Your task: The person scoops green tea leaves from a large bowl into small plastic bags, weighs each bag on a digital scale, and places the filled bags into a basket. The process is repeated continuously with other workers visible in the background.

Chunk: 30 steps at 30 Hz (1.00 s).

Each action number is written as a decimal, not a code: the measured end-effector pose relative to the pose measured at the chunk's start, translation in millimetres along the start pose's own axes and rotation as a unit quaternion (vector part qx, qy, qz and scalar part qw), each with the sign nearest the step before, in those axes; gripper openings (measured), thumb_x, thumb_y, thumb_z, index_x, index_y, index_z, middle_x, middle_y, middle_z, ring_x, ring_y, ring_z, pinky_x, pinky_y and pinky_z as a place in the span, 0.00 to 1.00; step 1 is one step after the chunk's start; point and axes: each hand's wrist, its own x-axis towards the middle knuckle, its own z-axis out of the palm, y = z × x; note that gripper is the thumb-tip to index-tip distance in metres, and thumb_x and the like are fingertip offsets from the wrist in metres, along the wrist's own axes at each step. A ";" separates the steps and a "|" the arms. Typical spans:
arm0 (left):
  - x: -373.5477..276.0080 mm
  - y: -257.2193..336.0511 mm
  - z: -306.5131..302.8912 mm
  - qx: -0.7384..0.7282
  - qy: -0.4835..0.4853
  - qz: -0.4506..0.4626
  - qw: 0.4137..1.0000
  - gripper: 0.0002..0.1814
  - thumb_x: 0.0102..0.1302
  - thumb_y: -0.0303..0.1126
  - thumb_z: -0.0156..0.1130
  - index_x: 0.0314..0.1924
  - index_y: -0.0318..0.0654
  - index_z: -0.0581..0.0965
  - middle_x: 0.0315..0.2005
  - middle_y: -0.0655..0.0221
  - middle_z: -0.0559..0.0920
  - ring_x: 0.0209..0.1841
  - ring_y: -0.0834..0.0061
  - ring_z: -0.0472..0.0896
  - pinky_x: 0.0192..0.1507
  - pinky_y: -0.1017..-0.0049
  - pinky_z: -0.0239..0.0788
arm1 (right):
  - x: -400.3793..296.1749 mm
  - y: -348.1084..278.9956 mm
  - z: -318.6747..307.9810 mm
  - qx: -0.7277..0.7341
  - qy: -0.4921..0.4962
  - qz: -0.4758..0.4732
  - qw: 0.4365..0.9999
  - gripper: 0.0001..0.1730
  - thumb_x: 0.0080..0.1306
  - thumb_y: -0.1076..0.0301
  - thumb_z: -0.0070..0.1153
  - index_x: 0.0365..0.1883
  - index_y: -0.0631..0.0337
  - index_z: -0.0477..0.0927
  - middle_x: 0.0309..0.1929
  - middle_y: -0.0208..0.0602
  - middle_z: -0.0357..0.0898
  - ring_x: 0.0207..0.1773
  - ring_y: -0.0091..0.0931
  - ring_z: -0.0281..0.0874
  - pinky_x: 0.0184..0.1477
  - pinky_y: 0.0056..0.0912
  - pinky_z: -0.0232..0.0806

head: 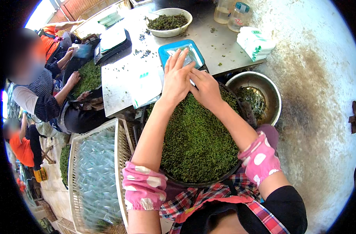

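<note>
My left hand (177, 77) reaches over a blue-topped scale (165, 50), palm down with fingers stretched out. Under its fingertips a clear plastic bag (192, 55) lies on the scale, with something green in it. My right hand (206, 89) is beside the left, and its fingers meet or overlap the left hand near the thumb. Whether the right fingers pinch anything is hidden. Below both forearms is a round black tub (195, 185), filled with small green berry-like clusters (198, 140).
A metal table (116, 96) bears flat printed bags (147, 84), a white bowl (172, 32), lidded jars (238, 20) and stacked packets (255, 44). A steel basin (278, 99) stands right. A crate (118, 152) of clear filled packets is left. A co-worker (44, 93) handles greens nearby.
</note>
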 end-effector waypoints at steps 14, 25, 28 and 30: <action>-90.5 21.9 -59.3 -0.160 -0.042 -0.187 0.968 0.28 0.57 0.28 0.71 0.59 0.38 0.76 0.47 0.53 0.83 0.50 0.61 0.83 0.53 0.65 0.74 | 40.1 -55.3 -106.7 0.244 -0.299 0.012 0.922 0.11 0.67 0.61 0.58 0.45 0.55 0.83 0.35 0.43 0.84 0.34 0.38 0.83 0.39 0.38 0.74; -174.5 82.1 -54.7 -0.313 -0.240 -0.318 0.862 0.21 0.54 0.31 0.73 0.48 0.34 0.78 0.31 0.67 0.83 0.33 0.77 0.78 0.39 0.73 0.72 | -64.5 -78.7 -91.0 0.182 -0.482 0.018 0.857 0.13 0.68 0.67 0.58 0.50 0.53 0.84 0.45 0.38 0.84 0.33 0.30 0.86 0.39 0.36 0.77; -183.1 92.7 -49.7 -0.263 -0.147 -0.307 0.903 0.22 0.56 0.32 0.72 0.50 0.35 0.76 0.33 0.63 0.83 0.36 0.74 0.80 0.41 0.72 0.72 | -73.0 -85.9 -95.2 0.144 -0.411 -0.085 0.896 0.13 0.66 0.68 0.57 0.49 0.51 0.82 0.49 0.34 0.79 0.39 0.38 0.83 0.40 0.42 0.77; -176.9 103.7 -55.6 -0.253 -0.115 -0.337 0.900 0.20 0.58 0.32 0.70 0.49 0.35 0.76 0.34 0.59 0.83 0.36 0.67 0.82 0.40 0.68 0.73 | -60.2 -103.7 -113.3 0.099 -0.380 -0.039 0.919 0.12 0.66 0.68 0.57 0.48 0.52 0.82 0.47 0.34 0.79 0.38 0.40 0.83 0.40 0.43 0.77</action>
